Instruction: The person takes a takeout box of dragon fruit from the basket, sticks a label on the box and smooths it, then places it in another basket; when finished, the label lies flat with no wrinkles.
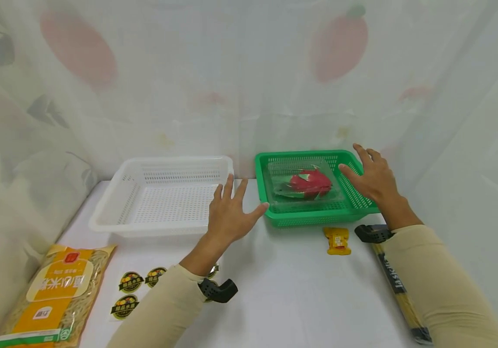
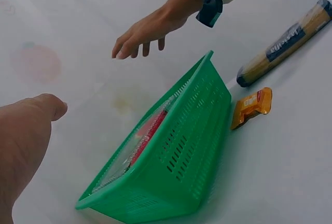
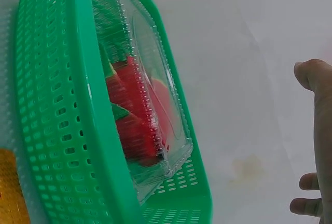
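Observation:
A green plastic basket [image 1: 314,219] holds a clear plastic box [image 1: 281,169] with a red dragon fruit [image 1: 311,183] inside. My left hand [image 1: 233,217] hovers between this basket and a white basket [image 1: 162,229], fingers spread and holding nothing. Over the green basket's right side is my right hand [image 1: 375,179], its fingers apart and likewise holding nothing. In the left wrist view the right hand [image 2: 148,29] appears above the basket's rim, apart from it. The right wrist view shows the box [image 3: 155,79] with its lid down over the fruit.
A small yellow packet [image 1: 337,241] lies before the green basket. Under the right forearm is a long pasta pack [image 1: 398,285], partly hidden. A noodle bag [image 1: 57,295] lies at the left, beside several round stickers [image 1: 130,282], some covered by the left arm. A curtain [image 1: 231,87] hangs behind.

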`<state>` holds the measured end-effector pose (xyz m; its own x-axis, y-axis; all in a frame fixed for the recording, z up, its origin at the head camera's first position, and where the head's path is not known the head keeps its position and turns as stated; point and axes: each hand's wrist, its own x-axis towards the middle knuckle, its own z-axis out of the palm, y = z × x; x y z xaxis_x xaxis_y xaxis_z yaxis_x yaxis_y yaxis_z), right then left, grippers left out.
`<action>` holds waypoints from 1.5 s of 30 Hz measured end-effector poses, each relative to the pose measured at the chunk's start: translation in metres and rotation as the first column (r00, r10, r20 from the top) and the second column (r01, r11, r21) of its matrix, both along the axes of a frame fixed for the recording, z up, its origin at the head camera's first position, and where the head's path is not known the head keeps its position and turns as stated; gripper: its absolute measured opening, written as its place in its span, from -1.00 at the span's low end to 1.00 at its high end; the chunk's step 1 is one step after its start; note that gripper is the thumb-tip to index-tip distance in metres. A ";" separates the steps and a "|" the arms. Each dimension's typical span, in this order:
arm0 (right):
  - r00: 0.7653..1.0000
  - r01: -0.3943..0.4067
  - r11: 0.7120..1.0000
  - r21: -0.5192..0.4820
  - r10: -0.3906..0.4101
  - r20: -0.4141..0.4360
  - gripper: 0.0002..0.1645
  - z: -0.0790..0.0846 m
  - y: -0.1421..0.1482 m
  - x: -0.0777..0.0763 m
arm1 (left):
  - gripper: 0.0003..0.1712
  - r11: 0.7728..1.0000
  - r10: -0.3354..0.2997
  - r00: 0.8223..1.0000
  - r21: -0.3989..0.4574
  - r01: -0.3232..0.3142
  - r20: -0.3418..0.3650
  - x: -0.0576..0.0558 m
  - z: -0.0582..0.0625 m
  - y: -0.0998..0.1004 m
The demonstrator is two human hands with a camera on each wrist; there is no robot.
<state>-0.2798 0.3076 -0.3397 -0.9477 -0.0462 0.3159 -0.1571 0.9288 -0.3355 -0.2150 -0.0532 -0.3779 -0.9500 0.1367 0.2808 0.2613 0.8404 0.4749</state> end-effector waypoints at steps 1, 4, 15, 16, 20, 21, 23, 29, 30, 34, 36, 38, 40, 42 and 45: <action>1.000 -0.002 1.000 0.001 0.002 0.000 -0.04 -0.001 -0.001 -0.001 | 0.04 1.000 0.000 1.000 0.000 0.000 0.001 0.000 -0.001 0.001; 1.000 -0.011 1.000 0.004 0.011 0.007 -0.04 -0.004 -0.002 -0.003 | 0.03 1.000 0.000 1.000 0.004 0.000 0.006 -0.001 -0.004 0.005; 1.000 -0.015 1.000 -0.005 0.015 0.023 -0.03 -0.010 -0.002 -0.007 | 0.00 0.995 -0.061 0.998 0.074 0.062 -0.024 -0.001 -0.013 0.020; 1.000 -0.015 1.000 -0.006 0.015 0.024 -0.03 -0.010 -0.002 -0.007 | -0.01 0.995 -0.064 0.998 0.081 0.066 -0.028 -0.001 -0.013 0.022; 0.999 -0.017 1.000 -0.012 0.017 0.040 -0.02 -0.012 -0.001 -0.009 | -0.02 0.992 -0.073 0.997 0.104 0.076 -0.033 -0.002 -0.018 0.025; 0.999 -0.018 1.000 -0.016 0.019 0.045 -0.02 -0.013 -0.001 -0.010 | -0.03 0.991 -0.076 0.997 0.111 0.079 -0.032 -0.003 -0.019 0.026; 0.998 -0.022 1.000 -0.020 0.023 0.052 -0.02 -0.014 -0.001 -0.011 | -0.04 0.988 -0.082 0.996 0.130 0.086 -0.029 -0.004 -0.022 0.028; 0.998 -0.042 0.999 -0.034 0.043 0.044 -0.02 -0.016 -0.003 -0.014 | -0.06 0.976 -0.100 0.995 0.192 0.102 -0.020 -0.009 -0.030 0.036; 0.998 -0.044 0.998 -0.035 0.045 0.039 -0.02 -0.016 -0.003 -0.015 | -0.06 0.975 -0.102 0.995 0.198 0.103 -0.017 -0.010 -0.031 0.038; 0.998 -0.052 0.998 -0.040 0.053 0.029 -0.02 -0.017 -0.004 -0.017 | -0.07 0.969 -0.105 0.994 0.225 0.105 -0.013 -0.015 -0.037 0.042; 0.998 -0.052 0.998 -0.043 0.054 0.034 -0.02 -0.018 -0.004 -0.017 | -0.09 0.966 -0.109 0.994 0.236 0.108 -0.010 -0.017 -0.039 0.043; 0.998 -0.050 0.998 -0.049 0.052 0.045 -0.02 -0.018 -0.004 -0.018 | -0.10 0.964 -0.113 0.994 0.240 0.112 -0.008 -0.019 -0.042 0.045; 0.997 -0.051 0.997 -0.055 0.054 0.057 -0.01 -0.019 -0.004 -0.018 | -0.12 0.962 -0.121 0.993 0.245 0.118 -0.004 -0.021 -0.045 0.045; 0.996 -0.050 0.997 -0.056 0.054 0.064 -0.01 -0.019 -0.005 -0.019 | -0.15 0.960 -0.127 0.992 0.253 0.124 -0.005 -0.024 -0.048 0.046; 0.995 -0.055 0.996 -0.064 0.060 0.077 -0.02 -0.018 -0.005 -0.021 | -0.19 0.955 -0.134 0.991 0.269 0.127 0.007 -0.027 -0.053 0.048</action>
